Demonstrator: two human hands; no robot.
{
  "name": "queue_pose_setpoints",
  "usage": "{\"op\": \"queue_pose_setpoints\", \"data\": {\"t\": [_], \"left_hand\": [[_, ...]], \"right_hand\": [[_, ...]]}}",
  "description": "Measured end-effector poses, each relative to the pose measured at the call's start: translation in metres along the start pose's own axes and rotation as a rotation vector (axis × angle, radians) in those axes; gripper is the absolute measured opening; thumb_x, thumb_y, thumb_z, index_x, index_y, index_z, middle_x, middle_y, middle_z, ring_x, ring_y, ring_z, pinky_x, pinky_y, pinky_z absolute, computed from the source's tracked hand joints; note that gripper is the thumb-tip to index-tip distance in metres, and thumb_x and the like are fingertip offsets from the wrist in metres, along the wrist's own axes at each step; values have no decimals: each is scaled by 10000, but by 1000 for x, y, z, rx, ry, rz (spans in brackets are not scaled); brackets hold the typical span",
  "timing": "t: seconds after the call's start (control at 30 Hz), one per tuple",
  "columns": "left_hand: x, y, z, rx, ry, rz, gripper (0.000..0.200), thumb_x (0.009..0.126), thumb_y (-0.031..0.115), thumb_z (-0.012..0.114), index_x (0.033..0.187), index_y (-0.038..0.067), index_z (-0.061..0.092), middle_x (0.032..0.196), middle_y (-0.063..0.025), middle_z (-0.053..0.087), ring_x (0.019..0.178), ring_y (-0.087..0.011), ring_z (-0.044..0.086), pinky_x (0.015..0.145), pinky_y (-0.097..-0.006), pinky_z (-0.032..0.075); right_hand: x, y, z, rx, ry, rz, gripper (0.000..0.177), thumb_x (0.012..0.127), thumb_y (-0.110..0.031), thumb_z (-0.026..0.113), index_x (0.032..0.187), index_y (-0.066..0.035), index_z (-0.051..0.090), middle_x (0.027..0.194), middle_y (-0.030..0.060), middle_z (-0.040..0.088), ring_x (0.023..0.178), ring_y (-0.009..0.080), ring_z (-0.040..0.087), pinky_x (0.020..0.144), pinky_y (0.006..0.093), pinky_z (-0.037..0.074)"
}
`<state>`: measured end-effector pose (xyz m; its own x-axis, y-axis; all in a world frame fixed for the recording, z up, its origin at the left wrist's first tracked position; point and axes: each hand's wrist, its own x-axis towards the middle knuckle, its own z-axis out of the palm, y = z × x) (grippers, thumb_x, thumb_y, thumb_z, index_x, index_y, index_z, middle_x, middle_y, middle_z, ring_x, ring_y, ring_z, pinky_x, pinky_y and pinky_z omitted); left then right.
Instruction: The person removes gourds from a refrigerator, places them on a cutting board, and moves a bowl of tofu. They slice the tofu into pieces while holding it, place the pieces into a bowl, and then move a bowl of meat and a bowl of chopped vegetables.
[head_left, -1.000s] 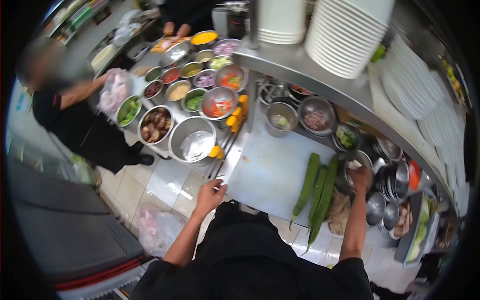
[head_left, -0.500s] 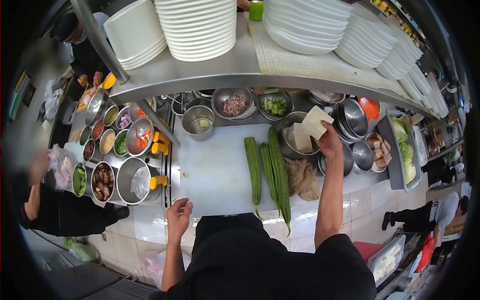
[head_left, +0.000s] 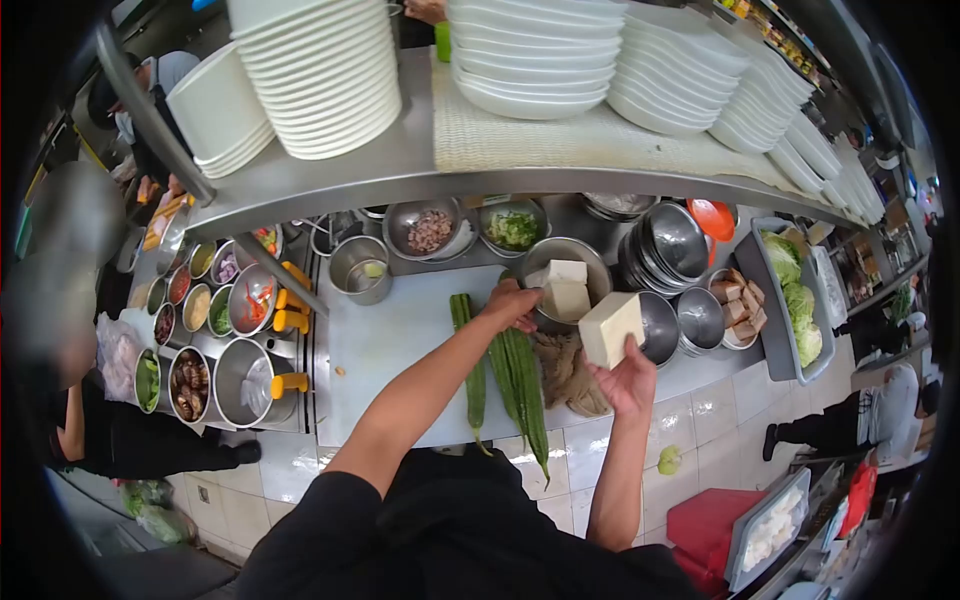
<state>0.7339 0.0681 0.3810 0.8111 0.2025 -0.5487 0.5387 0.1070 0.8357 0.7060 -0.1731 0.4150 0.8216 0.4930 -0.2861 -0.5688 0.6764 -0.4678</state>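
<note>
On the right, my right hand (head_left: 626,382) holds a pale block of tofu (head_left: 611,328) over the counter's front edge. My left hand (head_left: 511,304) reaches across the board to the left rim of a steel bowl (head_left: 592,256); its fingertips are partly hidden, and what they hold, if anything, cannot be made out. More tofu blocks (head_left: 566,299) lie in that bowl. Under and beside my left hand, long green ridged gourds (head_left: 521,385) lie on the white cutting board (head_left: 385,375). A brown cloth (head_left: 567,368) is bunched right of them.
Steel containers of cut ingredients (head_left: 190,375) stand at left. Bowls of meat (head_left: 430,231) and chopped greens (head_left: 512,228) sit behind the board. Stacked steel bowls (head_left: 678,243) and a grey cabbage tub (head_left: 796,308) are at right. A metal shelf (head_left: 330,184) with dishes overhangs. Other people stand left and right.
My left hand has moved from the board's front left corner across to the tofu bowl. My right hand has brought its tofu block away from the bowl, toward me. The view has shifted.
</note>
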Motion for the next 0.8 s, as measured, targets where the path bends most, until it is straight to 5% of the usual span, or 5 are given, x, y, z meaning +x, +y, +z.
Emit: {"op": "queue_pose_setpoints", "data": {"t": [0.1,0.17,0.37,0.5,0.8], "left_hand": [[25,-5,12,-79,-144,-113,339,855,135,530,1036,-150,502,761,-236,623,570,-303,671,446,-351,570],[34,-10,15,-138,-7,-53,301,852,74,448,975,-197,498,778,-289,632,590,-332,681,426,-340,563],[14,-5,13,-58,35,100,262,814,23,446,949,-185,532,735,-262,641,541,-319,669,405,-346,547],[-29,16,-2,-78,29,193,268,764,16,494,979,-124,570,730,-208,648,510,-278,654,375,-308,521],[-152,11,-99,-80,237,239,254,737,24,521,940,-104,607,710,-158,648,459,-214,610,324,-295,484]], "right_hand": [[-35,5,0,97,16,-64,512,890,-362,564,1326,-127,435,1311,130,508,1181,330,507,910,537,428],[-51,7,4,252,173,-55,510,863,-425,544,1278,-134,486,1222,116,568,1094,320,555,873,536,434],[-74,15,-13,392,327,-32,479,831,-475,497,1130,-114,597,1000,74,641,897,279,604,794,457,475],[-80,13,-10,402,446,-123,510,806,-475,475,1125,-99,603,1000,85,644,891,270,609,756,430,494],[-74,37,11,399,147,112,472,777,-397,530,1118,-78,601,1100,154,608,1047,361,554,906,497,455]]}}
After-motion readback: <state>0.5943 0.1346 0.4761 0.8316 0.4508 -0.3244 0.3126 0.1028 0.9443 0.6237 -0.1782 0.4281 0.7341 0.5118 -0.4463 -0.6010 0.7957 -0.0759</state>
